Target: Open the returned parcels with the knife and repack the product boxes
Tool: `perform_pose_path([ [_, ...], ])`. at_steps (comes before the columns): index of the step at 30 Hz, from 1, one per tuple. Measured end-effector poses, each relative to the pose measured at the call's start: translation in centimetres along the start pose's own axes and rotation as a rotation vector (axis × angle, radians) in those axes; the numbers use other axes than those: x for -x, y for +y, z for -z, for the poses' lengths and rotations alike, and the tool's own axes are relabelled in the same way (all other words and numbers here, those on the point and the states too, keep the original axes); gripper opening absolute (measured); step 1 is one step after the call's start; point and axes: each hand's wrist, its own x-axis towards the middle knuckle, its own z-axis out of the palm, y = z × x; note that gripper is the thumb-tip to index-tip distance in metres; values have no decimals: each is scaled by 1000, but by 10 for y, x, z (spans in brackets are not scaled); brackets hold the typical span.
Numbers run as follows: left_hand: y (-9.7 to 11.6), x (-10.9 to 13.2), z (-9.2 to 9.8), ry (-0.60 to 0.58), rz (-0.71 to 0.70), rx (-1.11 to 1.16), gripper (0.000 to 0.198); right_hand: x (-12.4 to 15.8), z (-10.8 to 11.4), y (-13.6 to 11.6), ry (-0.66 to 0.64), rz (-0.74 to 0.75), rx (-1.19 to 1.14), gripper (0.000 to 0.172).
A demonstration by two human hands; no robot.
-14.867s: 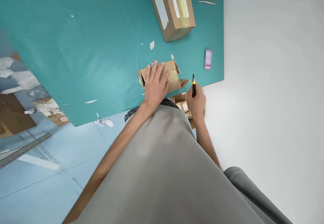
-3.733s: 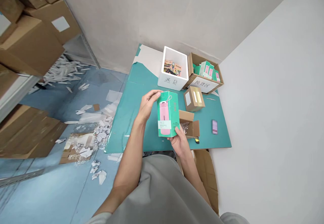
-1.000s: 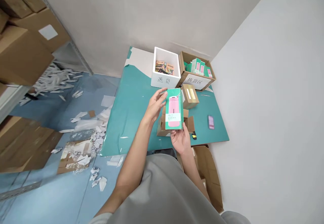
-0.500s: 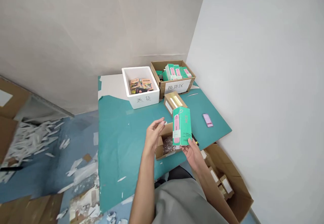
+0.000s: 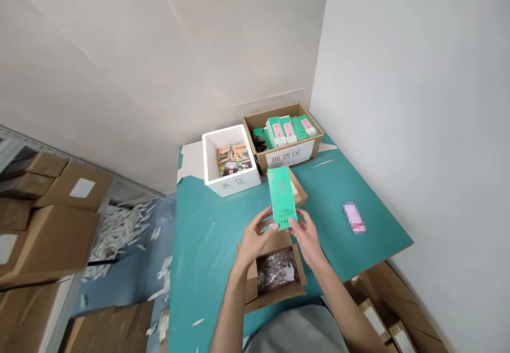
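Clock positions are taken from the held box. At nine o'clock, brown cardboard cartons (image 5: 59,244) fill a metal shelf, and white paper strips (image 5: 123,228) litter the floor nearer in. On the teal-covered table (image 5: 207,257), a white foam bin (image 5: 235,185) of small printed packs sits at ten. The left hand (image 5: 255,238), at seven, grasps the lower left corner of the green product box (image 5: 282,193), which is raised above the table, text face showing. At six lies an opened shipping carton (image 5: 274,298) with bubble wrap (image 5: 274,270) inside; at twelve, a labelled cardboard bin (image 5: 317,148) of green bottle boxes (image 5: 289,129). A taped carton (image 5: 299,188) is partly hidden behind the held box at three. The right hand (image 5: 306,235), at five, pinches its lower right corner, thumb in front. A pixelated pink oblong (image 5: 354,217) lies at three, farther out; a large carton (image 5: 410,294) holding labelled boxes (image 5: 374,321) stands at four, below the table edge.
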Motion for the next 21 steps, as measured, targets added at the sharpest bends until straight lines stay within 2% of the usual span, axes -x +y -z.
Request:
perform_pose_path([
  [3, 28, -52, -7, 93, -119, 14, 81, -74, -22, -18, -31, 77, 32, 68],
  [8, 86, -148, -20, 224, -396, -35, 72, -203, -82, -46, -113, 258, 15, 63],
  [11, 113, -203, -22, 333, -525, -111, 63, -270, -119, -62, -89, 234, 35, 57],
  [14, 115, -234, -18, 426, -482, -180, 54, -310, -135, -68, -17, 119, 90, 56],
  [16, 96, -228, -9, 462, -396, -206, 50, -313, -124, -61, 36, 52, 122, 57],
  [17, 81, -215, -3, 470, -356, -220, 48, -307, -112, -53, 41, 34, 129, 56],
  [19, 43, -168, 12, 464, -351, -276, 50, -280, -74, -31, -3, 27, 126, 50],
  [21, 1, -100, 28, 492, -310, -358, 51, -237, -24, -4, -35, 21, 140, 48],
])
